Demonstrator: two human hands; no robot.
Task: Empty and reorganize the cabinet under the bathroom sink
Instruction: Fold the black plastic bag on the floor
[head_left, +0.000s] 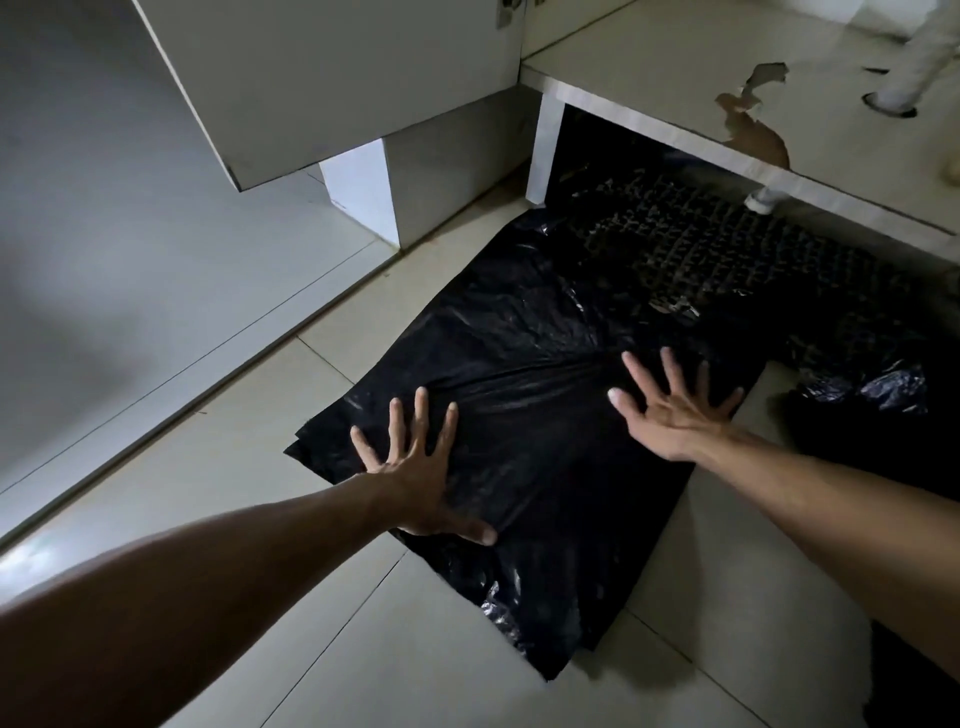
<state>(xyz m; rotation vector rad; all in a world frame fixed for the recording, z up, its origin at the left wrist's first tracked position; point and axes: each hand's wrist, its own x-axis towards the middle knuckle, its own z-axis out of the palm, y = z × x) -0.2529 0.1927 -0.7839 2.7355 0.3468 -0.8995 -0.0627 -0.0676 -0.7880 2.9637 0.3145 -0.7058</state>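
Nearest, the left hand (415, 488) lies flat with fingers spread, its grip released, pressing on a black plastic sheet (524, 415) on the tiled floor (218, 467). At 2 o'clock from it, the right hand (670, 410) is spread on the same sheet, grasping nothing. At 12 o'clock the sheet runs under the cabinet floor (675, 67), which shows peeled patches.

Both palms press flat, fingers spread, on a black plastic bag (524, 415) spread over the tiled floor (234, 467), the left hand (415, 483) near its left edge and the right hand (675, 410) by its right edge, before the open cabinet (675, 140) with a peeling base.
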